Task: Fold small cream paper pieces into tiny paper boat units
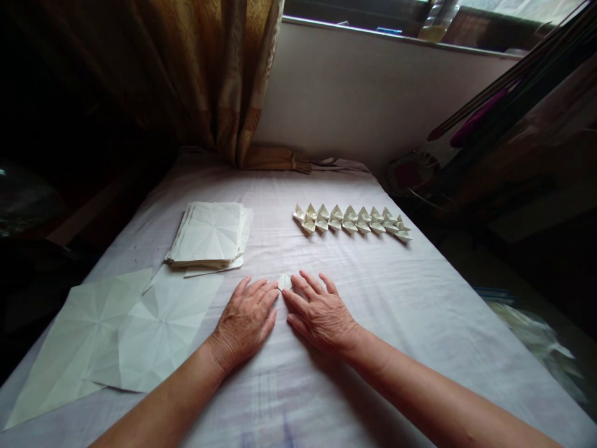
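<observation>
A small folded piece of white paper (285, 282) lies on the cloth-covered table (396, 323), mostly hidden between my fingertips. My left hand (245, 318) rests palm down with its fingers stretched out, its fingertips on the left side of the folded paper. From the other side, my right hand (321, 311) lies flat, fingers spread, index fingertip at the paper's right edge. Beyond the hands, to the right, two rows of small folded paper boats (349, 221) stand close together.
A stack of creased white paper sheets (205, 233) sits at the back left. Nearer, two loose creased sheets, a left one (69, 348) and a right one (161, 330), overlap beside my left forearm. A gold curtain (233, 74) hangs at the table's far end.
</observation>
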Available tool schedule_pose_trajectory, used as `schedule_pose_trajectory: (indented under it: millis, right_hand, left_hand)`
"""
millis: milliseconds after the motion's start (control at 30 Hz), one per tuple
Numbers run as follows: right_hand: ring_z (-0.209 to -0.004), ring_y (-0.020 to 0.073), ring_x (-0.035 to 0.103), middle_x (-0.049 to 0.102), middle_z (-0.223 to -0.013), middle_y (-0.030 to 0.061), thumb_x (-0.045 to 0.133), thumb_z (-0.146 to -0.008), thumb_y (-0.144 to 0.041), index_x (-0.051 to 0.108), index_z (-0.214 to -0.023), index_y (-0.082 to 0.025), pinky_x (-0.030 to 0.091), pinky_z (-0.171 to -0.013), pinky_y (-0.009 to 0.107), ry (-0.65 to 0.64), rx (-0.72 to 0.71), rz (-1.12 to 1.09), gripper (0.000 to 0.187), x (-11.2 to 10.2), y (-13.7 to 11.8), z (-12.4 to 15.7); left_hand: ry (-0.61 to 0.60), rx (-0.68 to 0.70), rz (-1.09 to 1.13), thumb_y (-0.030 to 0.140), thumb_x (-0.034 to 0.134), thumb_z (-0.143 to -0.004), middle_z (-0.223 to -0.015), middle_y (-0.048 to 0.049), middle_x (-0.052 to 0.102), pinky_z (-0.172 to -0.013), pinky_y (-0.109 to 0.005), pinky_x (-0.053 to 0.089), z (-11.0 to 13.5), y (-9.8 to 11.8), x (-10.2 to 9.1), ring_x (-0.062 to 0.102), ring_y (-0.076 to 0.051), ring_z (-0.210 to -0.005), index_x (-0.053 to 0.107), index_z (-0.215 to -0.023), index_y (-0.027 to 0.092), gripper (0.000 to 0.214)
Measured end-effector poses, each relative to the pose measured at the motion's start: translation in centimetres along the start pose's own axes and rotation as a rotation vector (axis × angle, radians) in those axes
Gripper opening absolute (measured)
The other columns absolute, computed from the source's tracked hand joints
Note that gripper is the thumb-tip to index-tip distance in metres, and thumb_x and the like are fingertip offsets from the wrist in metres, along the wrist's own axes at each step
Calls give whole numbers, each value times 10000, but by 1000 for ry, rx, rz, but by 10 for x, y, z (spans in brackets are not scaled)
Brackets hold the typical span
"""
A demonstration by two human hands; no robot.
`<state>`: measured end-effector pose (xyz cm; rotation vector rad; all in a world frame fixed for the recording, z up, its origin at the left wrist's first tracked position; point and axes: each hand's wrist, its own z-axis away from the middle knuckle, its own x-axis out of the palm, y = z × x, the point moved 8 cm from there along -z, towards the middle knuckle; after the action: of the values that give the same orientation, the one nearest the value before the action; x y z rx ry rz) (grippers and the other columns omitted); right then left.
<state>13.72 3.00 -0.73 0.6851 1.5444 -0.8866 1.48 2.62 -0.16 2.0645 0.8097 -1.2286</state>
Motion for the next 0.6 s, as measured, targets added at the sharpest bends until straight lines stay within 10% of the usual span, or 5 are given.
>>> schedule_pose_trajectory:
  millis: [600]
  right_hand:
    - [-1412, 326, 317, 386, -1526, 144, 463, -957, -465, 541, -1341, -279, 267, -1074, 515, 40, 107, 30, 434, 0, 6, -22]
  left_hand:
    - [24, -22, 6, 181, 509, -875, -1230, -69, 669, -1121, -489, 328, 1, -2, -1, 559, -247, -1187, 609, -1158, 206, 301]
